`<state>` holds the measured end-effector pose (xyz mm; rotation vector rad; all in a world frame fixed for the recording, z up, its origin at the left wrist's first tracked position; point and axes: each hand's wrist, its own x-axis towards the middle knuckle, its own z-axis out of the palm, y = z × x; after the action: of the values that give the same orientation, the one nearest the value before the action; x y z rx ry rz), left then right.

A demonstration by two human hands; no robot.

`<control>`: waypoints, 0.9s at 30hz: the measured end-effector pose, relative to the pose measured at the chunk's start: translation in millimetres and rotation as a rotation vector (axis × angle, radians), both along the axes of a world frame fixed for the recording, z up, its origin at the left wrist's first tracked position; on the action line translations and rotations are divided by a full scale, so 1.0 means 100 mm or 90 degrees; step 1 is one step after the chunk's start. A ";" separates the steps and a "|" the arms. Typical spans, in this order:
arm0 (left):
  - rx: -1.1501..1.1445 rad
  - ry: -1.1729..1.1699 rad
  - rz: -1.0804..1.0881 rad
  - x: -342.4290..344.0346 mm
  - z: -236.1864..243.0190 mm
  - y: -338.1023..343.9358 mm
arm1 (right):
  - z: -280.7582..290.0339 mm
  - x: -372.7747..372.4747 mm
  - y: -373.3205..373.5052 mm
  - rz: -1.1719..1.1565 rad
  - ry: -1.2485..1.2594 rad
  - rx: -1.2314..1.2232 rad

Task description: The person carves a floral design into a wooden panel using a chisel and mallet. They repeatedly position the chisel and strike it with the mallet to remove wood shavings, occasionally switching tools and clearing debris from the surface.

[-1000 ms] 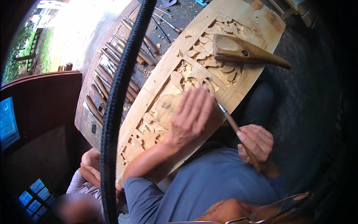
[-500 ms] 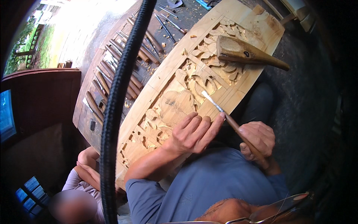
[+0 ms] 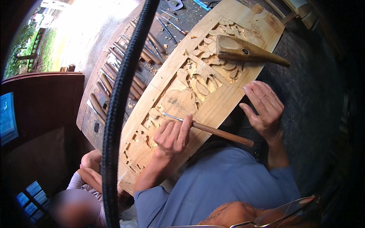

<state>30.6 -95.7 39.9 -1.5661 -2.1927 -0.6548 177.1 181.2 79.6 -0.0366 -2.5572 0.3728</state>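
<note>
My left hand grips a wood-handled chisel around its metal shank, with the blade lying over the carved pale board at an uncarved rounded outline. The handle slants down to the right beyond the board's lower edge. My right hand is open, fingers bent slightly, at the board's right edge, with no tool in it. A heavy wooden mallet rests across the carved leaves near the board's upper right. The board has recessed leaf and flower shapes inside pencilled borders.
Rows of carving tools and wood shavings lie on the dark bench beyond the board. A black braided hose crosses the view vertically. Another person sits at the lower left. A blue tool lies at the top.
The chisel has moved down-left and now lies flatter, gripped in my left hand. My right hand has let go of its handle, moved up to the board's edge and opened.
</note>
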 end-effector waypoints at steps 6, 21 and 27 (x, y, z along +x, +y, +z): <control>-0.042 -0.094 0.028 0.13 0.10 -0.13 | -0.01 0.00 -0.32 0.272 -0.022 -0.243; -0.007 -0.125 -0.197 0.31 -0.14 -0.04 | -0.31 -0.06 -0.17 -0.029 0.029 -0.126; -0.011 -0.157 -0.186 0.24 -0.13 -0.01 | -0.85 -0.53 -0.18 0.049 0.139 -0.203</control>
<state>55.0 -97.2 27.4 -1.9260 -2.1588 -0.9643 124.6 163.1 -4.9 -0.0145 -2.2671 0.7672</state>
